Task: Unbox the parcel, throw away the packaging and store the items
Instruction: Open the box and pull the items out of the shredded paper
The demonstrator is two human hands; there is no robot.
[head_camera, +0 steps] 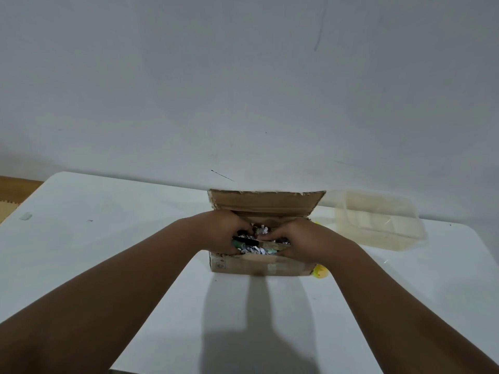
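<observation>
A small brown cardboard box (259,264) stands open on the white table (108,225), its lid flap (266,202) tilted up against the wall. Inside lies shredded paper filling (256,249) with thin pen-like items (249,242), one dark and one green. My left hand (220,233) reaches into the box's left side, fingers curled around the ends of those items. My right hand (299,240) is in the right side, fingers bent down into the filling near their other ends. What lies deeper in the box is hidden.
A clear plastic container (378,220) sits on the table right of the box, by the wall. A small yellow object (320,271) peeks out at the box's front right corner. The wall rises directly behind the box. Wooden floor shows at far left.
</observation>
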